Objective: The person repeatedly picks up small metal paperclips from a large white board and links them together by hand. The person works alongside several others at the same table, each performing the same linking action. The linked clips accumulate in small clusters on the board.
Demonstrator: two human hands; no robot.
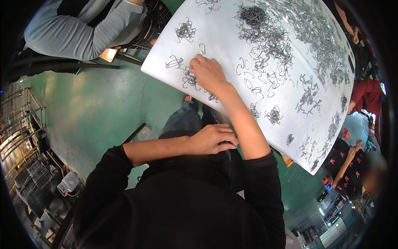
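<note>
My right hand (208, 74) reaches over the white tabletop (226, 39), its fingers curled down and closed. Whatever lies between its fingertips is hidden under the hand. Just beyond the knuckles is a single bent wire hook (202, 48). A small heap of dark wire hooks (190, 79) lies beside the fingers, and a few looser wire hooks (174, 62) are to their left. In front of my body, off the table, my left hand (213, 139) is near my right forearm. Its fingers are bent together with the thumb below; anything in them cannot be made out.
A large pile of wire hooks (265, 45) spreads across the far middle, with short metal pieces (309, 93) to its right. Small heaps (273, 115) dot the near edge. A person in a grey sleeve (70, 37) sits at left; another person (350, 166) is at right.
</note>
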